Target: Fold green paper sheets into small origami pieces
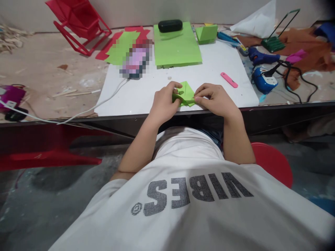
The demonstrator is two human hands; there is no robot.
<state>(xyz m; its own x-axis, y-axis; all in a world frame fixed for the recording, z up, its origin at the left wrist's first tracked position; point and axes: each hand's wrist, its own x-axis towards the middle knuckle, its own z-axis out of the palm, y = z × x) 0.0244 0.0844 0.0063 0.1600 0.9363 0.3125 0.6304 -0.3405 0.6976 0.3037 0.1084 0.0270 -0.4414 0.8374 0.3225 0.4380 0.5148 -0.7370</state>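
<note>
Your left hand (164, 103) and right hand (214, 99) both grip the small piece of green paper (186, 93). It sits at the near edge of the white sheet (214, 62), right in front of you. Your left fingers are closed on its left side with the thumb on top. Your right thumb and forefinger are pinched together on its right corner. I cannot tell whether the piece rests on the sheet or is raised a little off it.

Judging by its shape, the folding is partway. The paper is already down to a small pointed form with several layers and creases showing, so a number of folds look done. It does not yet read as a finished figure, and your fingers hide part of it.

At the far edge a folded green shape (206, 33) stands just right of the stack of green paper (176, 48), which has a black case (170, 25) on its far end. The pink cutter (229, 80) lies on the sheet to the right, apart from your hands. The blue glue gun (261, 57) is farther right, off the sheet.
</note>
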